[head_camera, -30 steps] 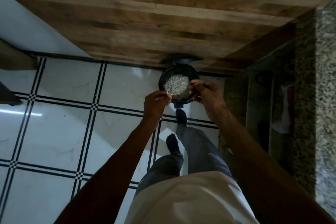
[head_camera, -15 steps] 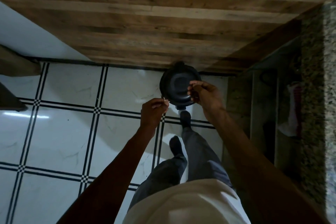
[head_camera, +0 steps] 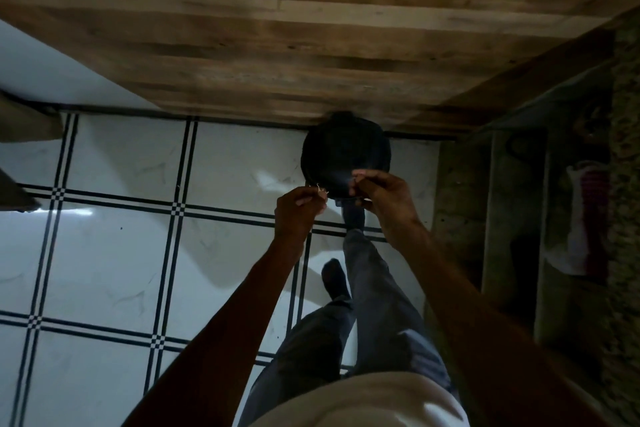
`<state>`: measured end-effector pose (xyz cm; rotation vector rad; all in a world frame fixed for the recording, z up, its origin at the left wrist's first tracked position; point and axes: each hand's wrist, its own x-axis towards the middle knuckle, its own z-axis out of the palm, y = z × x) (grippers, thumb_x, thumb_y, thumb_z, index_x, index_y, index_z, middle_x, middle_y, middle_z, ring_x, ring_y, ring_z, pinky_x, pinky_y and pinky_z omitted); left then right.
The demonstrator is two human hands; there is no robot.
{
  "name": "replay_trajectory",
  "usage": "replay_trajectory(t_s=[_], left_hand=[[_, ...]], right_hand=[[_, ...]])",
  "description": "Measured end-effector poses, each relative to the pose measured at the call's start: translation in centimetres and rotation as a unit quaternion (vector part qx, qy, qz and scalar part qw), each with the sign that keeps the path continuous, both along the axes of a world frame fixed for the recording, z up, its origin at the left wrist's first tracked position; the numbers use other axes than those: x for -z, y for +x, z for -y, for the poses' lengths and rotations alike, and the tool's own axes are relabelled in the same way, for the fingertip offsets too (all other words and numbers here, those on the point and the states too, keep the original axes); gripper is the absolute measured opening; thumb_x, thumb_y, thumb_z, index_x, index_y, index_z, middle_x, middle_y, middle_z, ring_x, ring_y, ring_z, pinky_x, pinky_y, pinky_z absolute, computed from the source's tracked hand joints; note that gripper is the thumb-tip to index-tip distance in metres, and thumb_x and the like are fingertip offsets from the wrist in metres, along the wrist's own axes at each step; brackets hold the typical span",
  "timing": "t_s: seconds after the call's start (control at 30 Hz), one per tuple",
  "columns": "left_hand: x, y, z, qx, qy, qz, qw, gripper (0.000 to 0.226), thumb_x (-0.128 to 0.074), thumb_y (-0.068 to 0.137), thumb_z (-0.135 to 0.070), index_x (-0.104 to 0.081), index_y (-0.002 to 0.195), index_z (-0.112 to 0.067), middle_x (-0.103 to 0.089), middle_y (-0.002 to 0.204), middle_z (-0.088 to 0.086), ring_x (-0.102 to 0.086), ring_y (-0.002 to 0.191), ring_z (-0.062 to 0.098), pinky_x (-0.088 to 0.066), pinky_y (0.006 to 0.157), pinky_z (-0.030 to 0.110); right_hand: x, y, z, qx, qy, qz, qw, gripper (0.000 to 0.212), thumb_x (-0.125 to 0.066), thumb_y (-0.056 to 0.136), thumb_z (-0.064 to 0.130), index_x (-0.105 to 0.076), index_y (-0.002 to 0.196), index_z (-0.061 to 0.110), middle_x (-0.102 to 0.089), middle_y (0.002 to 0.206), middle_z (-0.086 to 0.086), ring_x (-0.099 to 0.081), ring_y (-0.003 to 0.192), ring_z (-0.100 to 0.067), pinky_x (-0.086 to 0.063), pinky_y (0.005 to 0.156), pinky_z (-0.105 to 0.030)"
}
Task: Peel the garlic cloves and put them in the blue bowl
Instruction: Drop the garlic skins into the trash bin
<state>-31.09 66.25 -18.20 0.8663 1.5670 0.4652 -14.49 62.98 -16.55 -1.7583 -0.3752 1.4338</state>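
My left hand (head_camera: 299, 208) pinches small scraps of pale garlic peel (head_camera: 320, 189) at its fingertips, just left of a round black pedal bin (head_camera: 346, 149) on the floor. The bin's lid is down. My right hand (head_camera: 381, 191) hovers over the near right edge of the lid with thumb and fingers curled together. It is too dark to see anything between them. No blue bowl and no garlic cloves are in view.
The bin stands against a wooden-plank surface (head_camera: 294, 45) that fills the top of the view. White floor tiles with black lines (head_camera: 121, 236) spread to the left. My front foot (head_camera: 353, 218) is at the bin's base. A dark stone counter and shelves (head_camera: 519, 218) stand on the right.
The bin's lid, open a second ago with pale peel inside, has dropped shut. Both hands have stayed at the bin's near edge and drawn back slightly.
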Motion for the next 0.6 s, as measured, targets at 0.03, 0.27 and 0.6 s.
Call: replay_trajectory(t_s=[0.03, 0.27, 0.6], left_hand=[[0.9, 0.1, -0.2, -0.004, -0.005, 0.006, 1.0, 0.006, -0.075, 0.09, -0.006, -0.077, 0.095, -0.008, -0.076, 0.091, 0.012, -0.071, 0.089, 0.026, -0.057, 0.092, 0.043], [7.4, 1.3, -1.2, -0.022, -0.042, 0.003, 0.999, 0.013, -0.077, 0.084, -0.002, -0.075, 0.095, 0.004, -0.074, 0.092, 0.025, -0.068, 0.079, 0.023, -0.056, 0.074, 0.028], [26.9, 5.6, -6.4, -0.015, -0.154, 0.033, 0.987, 0.037, -0.072, 0.096, -0.019, -0.063, 0.116, 0.011, -0.07, 0.096, 0.025, -0.067, 0.09, 0.043, -0.059, 0.075, 0.043]], right_hand=[[1.0, 0.2, -0.1, -0.002, 0.001, -0.009, 1.0, 0.03, -0.065, 0.101, 0.021, -0.067, 0.122, 0.0, -0.075, 0.108, -0.012, -0.073, 0.099, -0.023, -0.06, 0.093, -0.042], [9.0, 1.8, -1.4, 0.021, -0.056, -0.016, 0.998, 0.016, -0.073, 0.094, 0.006, -0.072, 0.109, 0.004, -0.077, 0.099, -0.01, -0.076, 0.079, -0.012, -0.063, 0.075, -0.029], [27.1, 1.1, -5.7, -0.102, 0.007, 0.182, 0.978, 0.023, -0.063, 0.099, -0.001, -0.073, 0.118, 0.005, -0.07, 0.119, -0.005, -0.065, 0.113, -0.009, -0.049, 0.093, -0.008]])
